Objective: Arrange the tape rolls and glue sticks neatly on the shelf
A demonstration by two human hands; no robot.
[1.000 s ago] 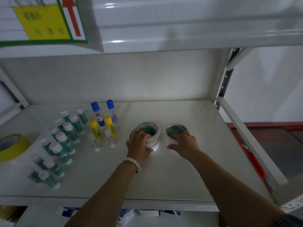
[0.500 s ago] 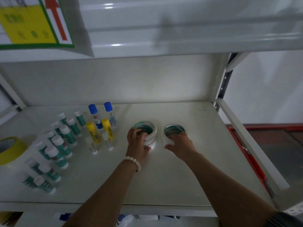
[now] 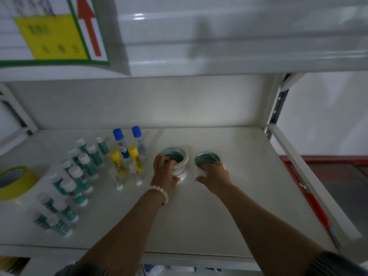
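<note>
Two stacks of white tape rolls with green cores stand side by side in the middle of the white shelf (image 3: 199, 216). My left hand (image 3: 165, 174) grips the left stack (image 3: 182, 159), fingers hooked over its near rim. My right hand (image 3: 214, 175) grips the right stack (image 3: 207, 158) the same way. Left of the stacks stand two yellow glue sticks (image 3: 117, 162), two blue-capped glue bottles (image 3: 120, 143), two small white sticks (image 3: 116, 179) and several green-and-white glue sticks (image 3: 81, 172) in rows. A big yellow tape roll (image 3: 15, 182) lies at the far left.
The shelf's back wall and an upright post (image 3: 277, 108) bound the space; a shelf above carries a yellow-and-green sign (image 3: 51, 34). A red-edged surface (image 3: 310, 196) lies lower right. Packaged items show under the shelf's front edge.
Both hands keep hold of the two stacks; the fingers shift slightly on the rims. The view has tilted and moved a little; the stacks stay about where they were.
</note>
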